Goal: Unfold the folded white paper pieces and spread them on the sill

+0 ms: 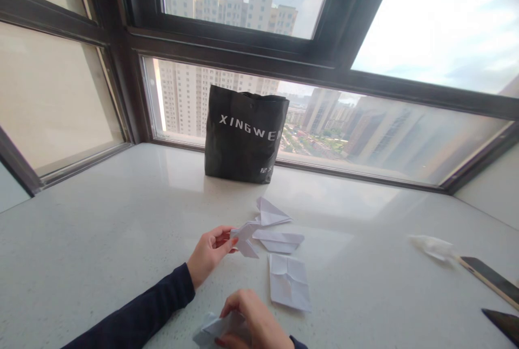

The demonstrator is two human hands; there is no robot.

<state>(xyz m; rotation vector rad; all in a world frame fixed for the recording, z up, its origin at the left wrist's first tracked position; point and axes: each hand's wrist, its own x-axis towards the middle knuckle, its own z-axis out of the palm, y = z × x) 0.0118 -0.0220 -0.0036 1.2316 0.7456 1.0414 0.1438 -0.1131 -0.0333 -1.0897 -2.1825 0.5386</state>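
Note:
My left hand (213,252) pinches a folded white paper piece (246,238) with pointed ends, between thumb and fingers. Close to the near edge of the view, my right hand (253,319) grips a bluish folded paper (213,330), partly covered by the fingers. Just beyond the left hand lies a folded paper with a pointed tip (273,213). A boat-shaped folded paper (279,241) rests nearer, and a square of creased, folded paper (288,282) lies closest to me, right of both hands.
A black bag with white lettering (243,138) stands upright against the window. On the right of the white counter (121,219) are a crumpled white packet or tissue (433,247), a phone-like dark slab (492,279) and a dark pointed object (503,324). Dark window frames (243,49) enclose the counter.

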